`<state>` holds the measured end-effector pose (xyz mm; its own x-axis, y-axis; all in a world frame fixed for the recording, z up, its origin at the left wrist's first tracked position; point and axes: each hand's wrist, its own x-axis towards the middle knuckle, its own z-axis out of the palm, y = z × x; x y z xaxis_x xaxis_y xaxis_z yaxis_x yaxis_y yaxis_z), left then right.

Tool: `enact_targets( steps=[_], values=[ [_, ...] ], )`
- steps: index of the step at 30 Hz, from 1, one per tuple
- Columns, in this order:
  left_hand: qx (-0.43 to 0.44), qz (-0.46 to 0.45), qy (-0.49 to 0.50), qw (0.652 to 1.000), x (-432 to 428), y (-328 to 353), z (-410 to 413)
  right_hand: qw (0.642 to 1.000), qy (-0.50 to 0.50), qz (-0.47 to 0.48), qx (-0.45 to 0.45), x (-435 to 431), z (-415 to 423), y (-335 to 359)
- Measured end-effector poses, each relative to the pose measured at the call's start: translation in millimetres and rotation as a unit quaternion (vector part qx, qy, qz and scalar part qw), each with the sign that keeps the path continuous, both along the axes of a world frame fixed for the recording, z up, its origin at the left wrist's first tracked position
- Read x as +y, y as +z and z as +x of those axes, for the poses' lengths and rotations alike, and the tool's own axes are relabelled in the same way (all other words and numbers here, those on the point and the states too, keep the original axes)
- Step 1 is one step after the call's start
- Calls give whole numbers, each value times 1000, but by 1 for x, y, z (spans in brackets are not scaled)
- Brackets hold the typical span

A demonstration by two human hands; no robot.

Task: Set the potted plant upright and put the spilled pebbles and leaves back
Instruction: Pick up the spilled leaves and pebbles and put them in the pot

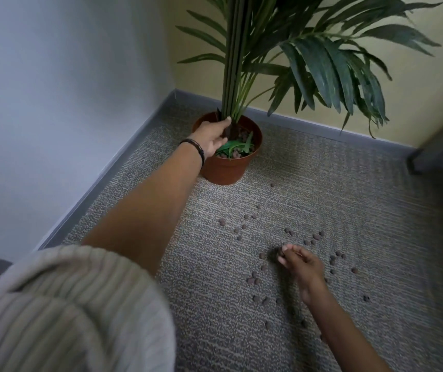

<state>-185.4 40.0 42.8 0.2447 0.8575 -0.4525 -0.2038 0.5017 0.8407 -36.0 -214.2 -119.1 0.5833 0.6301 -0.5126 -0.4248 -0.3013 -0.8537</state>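
Upper middle of the frame, the plant point(235, 76) is standing upright in its brown pot point(225, 170) by the wall corner, and your left hand point(211, 138) is gripping its stems at the base, beside loose green leaves point(235, 149) lying inside the pot. Lower right, your right hand point(299, 264) is pinching a pebble point(279, 254) among the other pebbles point(252, 280) lying scattered on the carpet point(349, 200).

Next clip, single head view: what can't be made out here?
All in the head view.
Right hand: curled fingers hide whether it holds pebbles.
Left hand: its back hides whether it grips the stems or only touches them.
Plant: top cut off by the upper edge.
Dark frame at right: cut by the edge.
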Motion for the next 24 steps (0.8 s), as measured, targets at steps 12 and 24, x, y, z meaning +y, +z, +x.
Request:
enact_targets(
  steps=[12, 24],
  values=[
    [672, 182, -347, 628, -70, -120, -154, 990, -1, 83, 112, 32, 6, 39],
    [668, 31, -443, 597, -124, -162, -200, 990, 34, 109, 79, 143, -15, 122]
  ],
)
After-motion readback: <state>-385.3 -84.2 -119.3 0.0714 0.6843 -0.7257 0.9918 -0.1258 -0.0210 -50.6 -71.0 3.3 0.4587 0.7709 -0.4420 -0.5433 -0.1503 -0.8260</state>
